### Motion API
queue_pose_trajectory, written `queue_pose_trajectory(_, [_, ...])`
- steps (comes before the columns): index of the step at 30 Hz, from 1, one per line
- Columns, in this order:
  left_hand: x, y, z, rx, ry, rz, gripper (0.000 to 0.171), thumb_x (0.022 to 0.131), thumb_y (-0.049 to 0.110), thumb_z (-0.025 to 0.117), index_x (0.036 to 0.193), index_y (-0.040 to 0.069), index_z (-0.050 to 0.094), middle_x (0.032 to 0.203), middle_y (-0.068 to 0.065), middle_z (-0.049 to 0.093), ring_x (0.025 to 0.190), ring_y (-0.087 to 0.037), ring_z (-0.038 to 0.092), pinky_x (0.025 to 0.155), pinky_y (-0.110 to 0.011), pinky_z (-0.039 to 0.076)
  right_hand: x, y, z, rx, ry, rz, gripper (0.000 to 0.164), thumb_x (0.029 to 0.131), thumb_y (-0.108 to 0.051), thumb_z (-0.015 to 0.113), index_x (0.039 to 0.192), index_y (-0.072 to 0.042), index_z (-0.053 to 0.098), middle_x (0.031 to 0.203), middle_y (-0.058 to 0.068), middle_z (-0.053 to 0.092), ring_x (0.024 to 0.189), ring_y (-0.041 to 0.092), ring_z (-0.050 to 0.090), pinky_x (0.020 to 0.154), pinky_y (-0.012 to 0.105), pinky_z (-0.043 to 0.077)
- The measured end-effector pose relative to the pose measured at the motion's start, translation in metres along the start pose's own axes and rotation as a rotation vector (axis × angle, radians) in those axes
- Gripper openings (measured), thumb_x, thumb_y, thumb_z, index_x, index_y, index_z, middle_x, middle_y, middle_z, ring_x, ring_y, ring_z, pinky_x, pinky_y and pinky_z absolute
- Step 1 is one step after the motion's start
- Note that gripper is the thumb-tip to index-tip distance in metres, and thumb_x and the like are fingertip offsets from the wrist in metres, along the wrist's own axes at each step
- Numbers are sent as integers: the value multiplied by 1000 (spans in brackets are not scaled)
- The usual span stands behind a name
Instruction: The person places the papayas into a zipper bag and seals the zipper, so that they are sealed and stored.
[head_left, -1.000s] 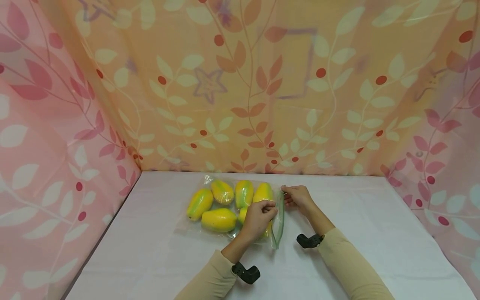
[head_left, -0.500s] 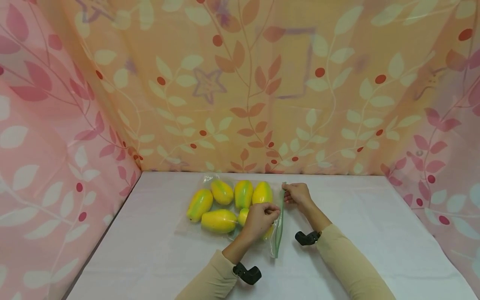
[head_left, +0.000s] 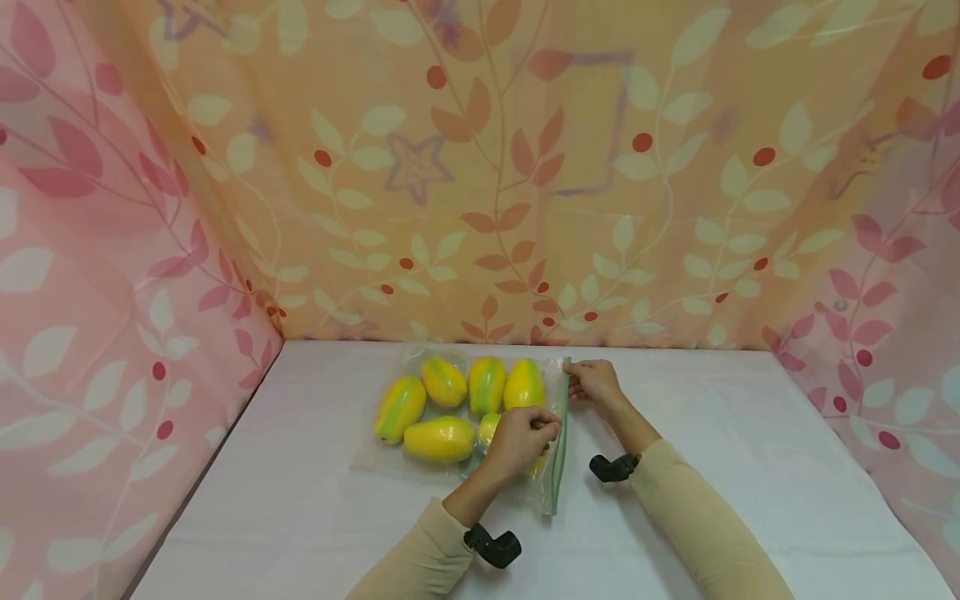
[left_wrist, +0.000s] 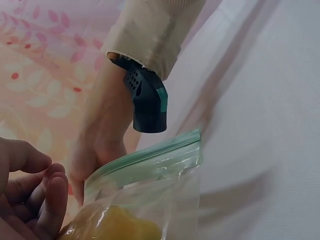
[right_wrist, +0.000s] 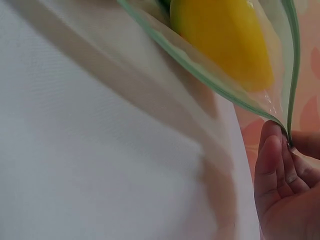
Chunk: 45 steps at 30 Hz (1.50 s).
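Bag (head_left: pixel 551 467) clear, green zip edge, yellow-green fruit (head_left: pixel 438 439) inside, flat on table (head_left: pixel 750 467), left hand (head_left: pixel 521 437) pinching zip mid-edge, right hand (head_left: pixel 592 379) pinching far corner.

The bag (head_left: pixel 480 417) lies on the counter (head_left: pixel 750 467), near its back edge. Fruits (head_left: pixel 438 439) lie inside it. Its opening (head_left: pixel 558 442) faces right, between both hands.

The bag (head_left: pixel 480 417) is clear, thin plastic film, glossy and crinkled, with a smooth green plastic zip strip (head_left: pixel 558 442) along its right edge. The yellow-green fruits (head_left: pixel 438 439) inside look smooth with a soft sheen. A matt white woven cloth covers the tabletop (head_left: pixel 712 467). The leaf-printed curtains (head_left: pixel 525 167) behind are thin, matt, slightly sheer fabric. The sleeves (head_left: pixel 697 517) are matt beige knit.
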<state>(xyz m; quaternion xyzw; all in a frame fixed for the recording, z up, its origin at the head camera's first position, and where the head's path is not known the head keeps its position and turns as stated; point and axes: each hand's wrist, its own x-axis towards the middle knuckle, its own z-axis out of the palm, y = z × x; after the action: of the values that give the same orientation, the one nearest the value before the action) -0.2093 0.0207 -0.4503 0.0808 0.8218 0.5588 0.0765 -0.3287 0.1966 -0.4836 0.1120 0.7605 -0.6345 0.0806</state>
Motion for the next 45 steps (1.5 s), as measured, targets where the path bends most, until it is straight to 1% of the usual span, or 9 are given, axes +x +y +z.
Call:
queue_pose_trajectory(6, [3,3,-1,-20,-21,-6,16,93,19,64,98,8,74,80,2,68,65,-7,56,60,-20,50,4,2,1,7,-17,10,37,98,-23,58,110,11,62,61,-2,59,52,7,56,51,20,51])
queue_pose_trajectory(12, [14,8,-9,-29,-31,59,21,94,19,62,102,2,73,83,-2,68,67,-7,56,63,-19,50,0,0,0,9,-45,-9,36,99,-22,56,111,11,62,64,-2,59,55,9,57,53,21,52])
queue_pose_trajectory(18, [34,17,-17,57,-32,71,21,95,21,62,104,5,73,90,-3,69,75,-10,58,68,-22,51,2,0,0,29,-54,-37,33,98,-21,57,107,10,63,63,-1,59,53,8,56,51,21,51])
queue_pose_trajectory(23, [54,21,-23,120,-36,76,21,96,23,62,106,9,73,100,-2,72,87,-12,61,78,-25,53,3,2,0,64,-67,-53,31,97,-19,58,105,10,63,61,-1,61,52,7,57,50,21,50])
queue_pose_trajectory(27, [72,23,-29,129,-43,105,22,96,21,61,108,6,72,105,-6,72,96,-18,64,84,-30,54,3,3,0,63,-60,-50,33,97,-20,59,110,10,64,61,-2,60,52,8,57,51,21,51])
queue_pose_trajectory(31, [88,22,-32,114,-68,103,22,96,19,61,110,6,71,111,-7,71,103,-21,64,90,-33,53,2,2,1,42,-45,-57,36,97,-20,59,114,11,63,62,-3,59,52,8,56,51,20,51])
queue_pose_trajectory(36, [105,19,-33,102,-92,97,23,97,19,60,113,5,69,116,-8,67,108,-24,61,93,-35,53,1,0,2,25,-46,-66,34,96,-21,60,111,9,65,65,-2,58,53,8,55,51,20,50])
queue_pose_trajectory(40, [118,17,-34,123,-94,129,24,96,17,60,116,8,69,117,-9,67,113,-26,60,94,-37,51,3,-1,2,26,-52,-74,33,95,-23,62,107,7,66,65,-2,57,54,9,55,53,21,51])
queue_pose_trajectory(45, [134,19,-35,139,-134,160,25,97,16,58,118,7,68,121,-13,66,117,-28,59,99,-38,50,3,-1,1,36,-39,-81,33,96,-22,61,108,9,65,65,-2,57,53,9,54,52,21,50])
